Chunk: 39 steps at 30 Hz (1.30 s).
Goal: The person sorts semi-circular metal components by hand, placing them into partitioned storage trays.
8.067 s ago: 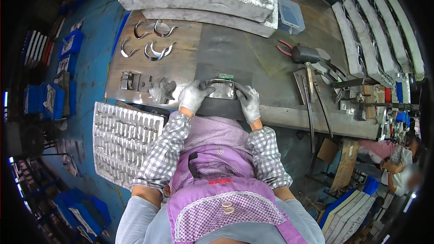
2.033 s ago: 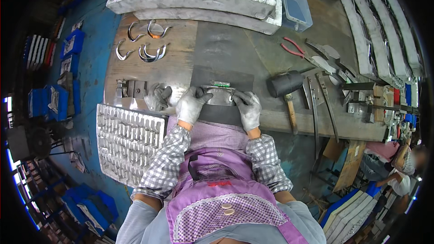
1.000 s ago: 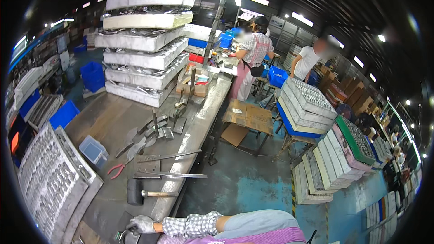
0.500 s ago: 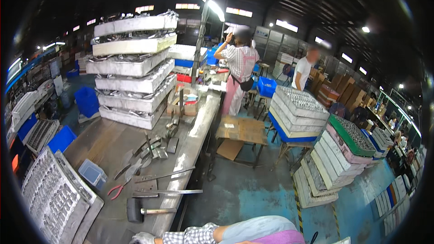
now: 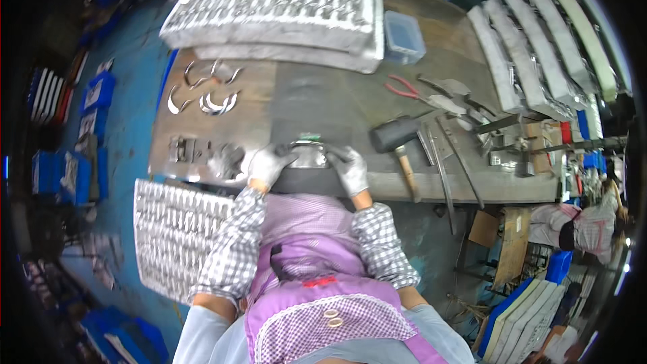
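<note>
A shiny, curved metal piece lies low over a dark pad at the front of the workbench, with a bit of green along its far side. Fingers of my gloved left hand close on its left end. At the right end, my gloved right hand grips it with dark-tipped fingers. Blur hides the exact finger contact. Left of my left hand are a metal fixture and a blurred grey lump. Several curved shiny metal parts lie farther left.
A black-headed mallet, red-handled pliers and long metal bars lie to the right. Behind stands a stack of filled white trays beside a clear bin. Another filled tray is by my left forearm.
My view has swung left and down from the aisle to the bench before me. Both hands now show at the shiny metal piece; earlier only one gloved hand showed at the lower edge.
</note>
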Each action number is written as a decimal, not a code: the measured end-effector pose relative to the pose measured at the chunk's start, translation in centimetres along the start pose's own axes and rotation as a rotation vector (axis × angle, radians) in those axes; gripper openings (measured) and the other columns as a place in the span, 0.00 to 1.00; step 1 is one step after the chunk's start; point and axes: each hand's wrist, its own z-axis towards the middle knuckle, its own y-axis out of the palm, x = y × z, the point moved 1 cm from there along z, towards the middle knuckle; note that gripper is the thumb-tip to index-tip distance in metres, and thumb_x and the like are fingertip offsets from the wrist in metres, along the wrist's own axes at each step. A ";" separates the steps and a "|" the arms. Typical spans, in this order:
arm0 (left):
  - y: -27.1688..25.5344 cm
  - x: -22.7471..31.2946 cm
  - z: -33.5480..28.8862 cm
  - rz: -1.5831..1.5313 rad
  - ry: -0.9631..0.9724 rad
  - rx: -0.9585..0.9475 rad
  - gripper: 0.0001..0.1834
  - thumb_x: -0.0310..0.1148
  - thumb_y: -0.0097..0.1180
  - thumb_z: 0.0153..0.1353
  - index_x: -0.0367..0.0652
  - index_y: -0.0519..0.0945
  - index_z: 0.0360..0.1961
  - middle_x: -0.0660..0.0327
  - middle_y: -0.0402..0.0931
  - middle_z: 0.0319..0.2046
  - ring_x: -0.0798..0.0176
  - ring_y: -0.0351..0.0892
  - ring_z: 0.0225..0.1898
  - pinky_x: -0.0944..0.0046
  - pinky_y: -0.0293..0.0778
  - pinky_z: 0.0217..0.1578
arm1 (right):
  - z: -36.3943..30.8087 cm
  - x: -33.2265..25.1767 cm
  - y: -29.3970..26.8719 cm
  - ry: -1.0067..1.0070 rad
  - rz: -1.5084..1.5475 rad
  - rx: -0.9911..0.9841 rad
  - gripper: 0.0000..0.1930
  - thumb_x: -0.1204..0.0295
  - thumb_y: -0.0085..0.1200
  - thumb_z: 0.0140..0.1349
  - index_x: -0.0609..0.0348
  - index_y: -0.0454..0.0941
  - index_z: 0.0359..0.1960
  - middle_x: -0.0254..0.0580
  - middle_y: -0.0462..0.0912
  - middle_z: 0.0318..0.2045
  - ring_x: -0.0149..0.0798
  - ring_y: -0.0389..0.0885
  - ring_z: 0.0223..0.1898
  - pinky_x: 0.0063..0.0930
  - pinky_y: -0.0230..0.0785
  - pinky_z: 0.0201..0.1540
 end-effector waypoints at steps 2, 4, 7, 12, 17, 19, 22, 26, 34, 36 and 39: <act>0.0 -0.3 0.1 -0.018 -0.148 -0.027 0.30 0.60 0.70 0.50 0.42 0.85 0.38 0.50 0.86 0.32 0.48 0.86 0.37 0.52 0.78 0.41 | 0.5 0.3 0.9 -0.045 0.030 0.013 0.08 0.68 0.65 0.60 0.52 0.90 0.39 0.40 0.86 0.32 0.46 0.84 0.38 0.36 0.75 0.44; -0.1 -0.4 0.0 -0.035 -0.133 0.081 0.26 0.52 0.76 0.48 0.39 0.84 0.32 0.55 0.84 0.25 0.59 0.82 0.27 0.60 0.77 0.33 | 0.5 0.4 1.5 0.008 0.075 0.010 0.08 0.70 0.66 0.58 0.52 0.90 0.39 0.39 0.86 0.34 0.45 0.84 0.37 0.36 0.74 0.43; 0.3 -1.4 0.4 0.038 -0.133 0.077 0.26 0.53 0.76 0.49 0.39 0.83 0.31 0.56 0.84 0.24 0.60 0.81 0.26 0.61 0.77 0.33 | 0.5 0.0 2.3 -0.060 -0.017 0.077 0.08 0.71 0.66 0.57 0.52 0.90 0.39 0.38 0.86 0.33 0.44 0.83 0.36 0.36 0.74 0.42; -0.3 -0.8 -0.2 -0.032 -0.213 -0.017 0.27 0.56 0.74 0.50 0.42 0.84 0.36 0.54 0.85 0.29 0.56 0.84 0.33 0.58 0.78 0.38 | 0.0 0.1 2.4 -0.227 -0.174 0.134 0.10 0.70 0.67 0.56 0.52 0.90 0.40 0.37 0.85 0.31 0.42 0.83 0.34 0.36 0.73 0.40; 0.3 -0.6 -0.6 -0.001 -0.152 0.048 0.26 0.54 0.73 0.52 0.40 0.84 0.34 0.56 0.85 0.27 0.58 0.84 0.30 0.61 0.78 0.36 | -0.6 -0.2 2.1 -0.023 -0.085 0.057 0.15 0.66 0.71 0.51 0.52 0.89 0.42 0.33 0.82 0.27 0.39 0.80 0.30 0.36 0.71 0.38; 0.2 -0.2 -0.4 0.001 -0.194 -0.032 0.27 0.56 0.72 0.53 0.40 0.83 0.36 0.56 0.85 0.29 0.56 0.85 0.31 0.61 0.78 0.37 | -0.4 0.5 2.2 -0.097 -0.147 0.085 0.18 0.66 0.73 0.49 0.52 0.89 0.43 0.32 0.81 0.26 0.37 0.79 0.28 0.35 0.70 0.36; 0.0 1.0 -0.1 0.001 -0.211 -0.038 0.27 0.57 0.71 0.54 0.42 0.84 0.37 0.56 0.85 0.30 0.55 0.85 0.33 0.60 0.78 0.39 | 0.6 0.7 1.7 -0.108 -0.154 0.072 0.19 0.65 0.73 0.49 0.53 0.88 0.44 0.34 0.81 0.25 0.37 0.79 0.28 0.36 0.71 0.37; 0.0 0.7 0.1 0.045 -0.159 0.012 0.27 0.57 0.71 0.52 0.44 0.83 0.37 0.56 0.85 0.30 0.54 0.85 0.35 0.57 0.78 0.41 | 1.3 0.2 1.5 0.039 -0.031 -0.062 0.22 0.67 0.73 0.48 0.54 0.87 0.48 0.38 0.82 0.28 0.39 0.80 0.31 0.38 0.72 0.39; 1.8 -2.1 -1.9 0.070 -0.034 0.090 0.17 0.46 0.58 0.63 0.43 0.86 0.39 0.46 0.82 0.26 0.49 0.86 0.30 0.45 0.80 0.35 | 1.0 -1.9 1.4 0.181 0.304 -0.309 0.24 0.73 0.69 0.57 0.66 0.82 0.56 0.48 0.88 0.47 0.35 0.85 0.44 0.30 0.76 0.50; 4.2 -6.7 -3.1 0.160 0.336 -0.056 0.40 0.56 0.58 0.64 0.44 0.67 0.70 0.42 0.84 0.39 0.44 0.86 0.34 0.45 0.81 0.37 | -0.3 -5.6 1.8 0.025 -0.121 -0.313 0.13 0.74 0.65 0.60 0.70 0.85 0.44 0.49 0.88 0.38 0.39 0.84 0.38 0.33 0.75 0.48; -1.6 0.0 -12.4 -1.271 -0.248 -0.061 0.39 0.63 0.49 0.70 0.40 0.69 0.67 0.46 0.83 0.44 0.60 0.86 0.26 0.64 0.81 0.25 | -3.3 -6.9 4.6 -0.825 -0.241 0.017 0.10 0.79 0.61 0.50 0.59 0.87 0.35 0.46 0.82 0.29 0.53 0.79 0.34 0.44 0.71 0.40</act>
